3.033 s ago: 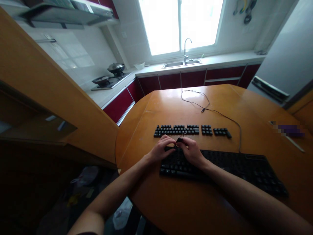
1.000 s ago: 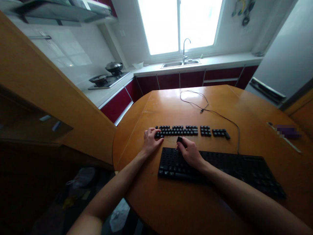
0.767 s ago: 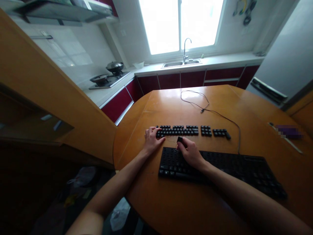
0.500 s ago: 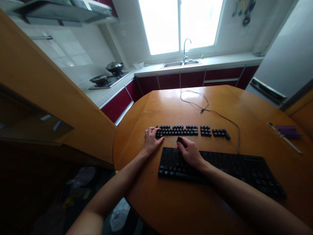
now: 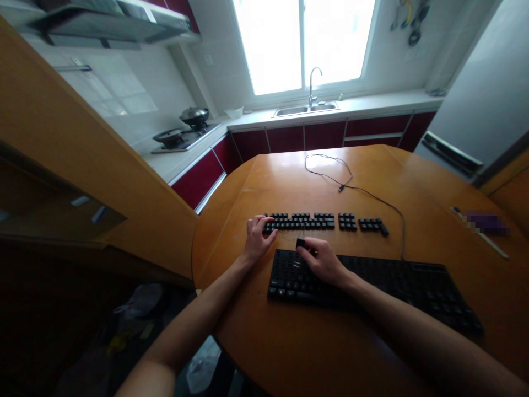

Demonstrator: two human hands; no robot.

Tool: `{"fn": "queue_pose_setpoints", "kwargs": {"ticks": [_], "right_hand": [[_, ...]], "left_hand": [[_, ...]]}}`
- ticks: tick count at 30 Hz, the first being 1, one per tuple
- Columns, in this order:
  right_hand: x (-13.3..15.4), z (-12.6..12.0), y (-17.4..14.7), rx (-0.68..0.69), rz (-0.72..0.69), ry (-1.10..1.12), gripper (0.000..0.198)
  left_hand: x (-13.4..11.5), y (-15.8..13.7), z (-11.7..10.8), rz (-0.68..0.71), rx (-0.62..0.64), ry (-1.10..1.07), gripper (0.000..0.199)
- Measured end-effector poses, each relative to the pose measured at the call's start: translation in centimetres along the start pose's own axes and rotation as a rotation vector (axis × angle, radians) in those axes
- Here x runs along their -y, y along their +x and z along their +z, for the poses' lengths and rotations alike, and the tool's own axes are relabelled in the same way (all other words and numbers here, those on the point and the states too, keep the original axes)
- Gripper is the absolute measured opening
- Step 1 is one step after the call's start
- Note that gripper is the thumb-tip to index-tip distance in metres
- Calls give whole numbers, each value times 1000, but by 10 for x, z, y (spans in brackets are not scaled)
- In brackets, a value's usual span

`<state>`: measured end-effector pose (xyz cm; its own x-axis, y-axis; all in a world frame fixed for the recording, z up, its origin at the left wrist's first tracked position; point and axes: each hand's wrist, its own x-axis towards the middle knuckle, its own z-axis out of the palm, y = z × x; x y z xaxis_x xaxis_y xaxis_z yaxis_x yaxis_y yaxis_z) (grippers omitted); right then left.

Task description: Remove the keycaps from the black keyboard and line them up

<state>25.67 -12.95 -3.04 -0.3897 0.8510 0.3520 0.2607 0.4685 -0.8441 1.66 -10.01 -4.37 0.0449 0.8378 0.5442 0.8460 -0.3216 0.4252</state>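
My left hand (image 5: 259,240) rests on the table at the left end of the loose black keycaps (image 5: 297,221), fingers spread and touching the nearest ones, thumb apart. In a pinch, my right hand (image 5: 324,260) holds a small tool with a black handle and thin wires, which looks like a keycap puller (image 5: 300,242). It hovers over the upper left part of a black keyboard (image 5: 380,275). Much of this board's left part looks stripped of caps, while its bottom row still carries some. My right hand and forearm hide part of the board.
The keyboard's cable (image 5: 372,194) loops across the wooden table (image 5: 231,220) toward the far side. At the right lies a blurred purple item (image 5: 487,222) with a thin pale stick. Beyond stand a counter with a sink (image 5: 308,110), a stove with pans (image 5: 194,117) and a fridge (image 5: 471,94).
My right hand has turned slightly and come a little nearer, the puller's black handle dropping lower and its wires now showing. My left hand has barely shifted.
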Motion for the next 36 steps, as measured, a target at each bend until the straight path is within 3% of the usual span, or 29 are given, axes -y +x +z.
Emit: {"fn": "queue_pose_setpoints", "kwargs": {"ticks": [8, 11, 19, 24, 30, 33, 36], "right_hand": [[14, -16, -6, 419, -324, -104, 20], [14, -20, -5, 499, -413, -131, 14], [7, -10, -4, 356, -115, -41, 25], [1, -7, 3, 147, 70, 84, 25], [-7, -2, 6, -42, 84, 107, 22], [-8, -1, 5, -41, 54, 128, 20], [-6, 0, 3, -15, 3, 93, 20]], "left_hand": [[-6, -2, -2, 65, 19, -95, 23], [-4, -1, -1, 54, 24, -109, 22], [-2, -1, 0, 32, 64, -134, 21], [-6, -1, -2, 27, 95, -172, 17], [-27, -7, -8, 210, 285, -369, 25], [-36, -10, -7, 319, 389, -421, 32], [-38, -12, -5, 358, 400, -424, 26]]}}
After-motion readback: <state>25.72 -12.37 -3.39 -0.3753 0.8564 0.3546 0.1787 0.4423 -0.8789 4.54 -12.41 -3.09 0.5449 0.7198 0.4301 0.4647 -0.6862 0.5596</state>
